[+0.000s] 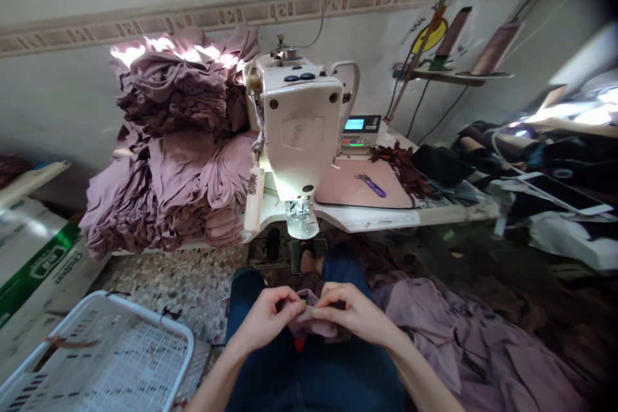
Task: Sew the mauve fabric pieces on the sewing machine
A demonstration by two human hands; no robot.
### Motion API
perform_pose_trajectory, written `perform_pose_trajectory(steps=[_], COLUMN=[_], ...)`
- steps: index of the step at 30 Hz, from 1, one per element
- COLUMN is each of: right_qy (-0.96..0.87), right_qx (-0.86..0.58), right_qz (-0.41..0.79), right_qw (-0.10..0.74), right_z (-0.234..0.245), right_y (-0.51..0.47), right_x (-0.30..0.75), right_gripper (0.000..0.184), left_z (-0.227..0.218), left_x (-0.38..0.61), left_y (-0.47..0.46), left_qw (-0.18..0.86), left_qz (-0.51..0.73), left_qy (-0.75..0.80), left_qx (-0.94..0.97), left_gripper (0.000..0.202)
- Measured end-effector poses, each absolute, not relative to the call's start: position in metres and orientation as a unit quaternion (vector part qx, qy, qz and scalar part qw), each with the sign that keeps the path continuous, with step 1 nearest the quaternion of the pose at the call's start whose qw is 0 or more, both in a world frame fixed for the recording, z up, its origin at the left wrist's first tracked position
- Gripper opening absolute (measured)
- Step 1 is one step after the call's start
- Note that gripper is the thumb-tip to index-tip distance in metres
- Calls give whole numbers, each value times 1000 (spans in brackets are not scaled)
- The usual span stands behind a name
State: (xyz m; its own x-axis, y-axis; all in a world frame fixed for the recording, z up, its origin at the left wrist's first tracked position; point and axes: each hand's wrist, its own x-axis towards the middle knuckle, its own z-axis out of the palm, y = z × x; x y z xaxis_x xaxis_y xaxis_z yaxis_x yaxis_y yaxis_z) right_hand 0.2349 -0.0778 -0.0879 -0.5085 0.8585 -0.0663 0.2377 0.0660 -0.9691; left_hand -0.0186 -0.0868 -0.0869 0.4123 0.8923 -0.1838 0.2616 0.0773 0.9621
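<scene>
Mauve fabric scrap (313, 325) sits pinched above the person's denim lap (313, 380), gripped narrowly between the fingertips of the left hand (264, 320) and right hand (355, 315). Far ahead stands an industrial sewing machine (297, 122), with purple-handled snips (371, 185) on its table (367, 220) and stacked mauve garments (168, 148) beside it. A white plastic basket (96, 354) sits near left; loose mauve cloth (473, 347) spreads right. A slackened pinch could drop the scrap, losing it among that similar cloth.
</scene>
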Motion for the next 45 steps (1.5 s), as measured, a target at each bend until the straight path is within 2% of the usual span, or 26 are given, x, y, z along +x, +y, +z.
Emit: perform_pose_trajectory(steps=[11,14,17,22,27,30,34,39,45], right_qy=[-677,-674,-669,-678,-702,-702,-681,-630,-588], right_qx=[-423,-439,-447,-445,-433,-425,-452,-487,-495], right_qz=[529,506,481,411,321,288,272,330,374], right_qw=[286,310,349,416,465,493,508,507,519], right_z=[-86,-78,-64,-38,-13,0,10,4,-6], right_y=[-80,-79,-75,-72,-75,-67,-44,-20,-9], right_x=[232,231,230,227,224,222,218,216,220], right_gripper=[30,29,29,29,27,28,32,39,36], left_z=[-94,-84,-64,-34,-19,-7,8,17,14], left_x=[-21,-24,-29,-32,-30,-28,-23,-16,-11], left_y=[-89,-82,-72,-57,-51,-44,-29,-16,-6], left_qw=[599,564,534,423,341,345,401,423,429], left_qz=[298,325,346,339,343,351,375,389,421], left_qy=[456,472,463,419,383,374,405,469,522], left_qx=[587,594,617,728,787,786,732,671,606], left_gripper=[49,45,52,35,38,42,44,37,39])
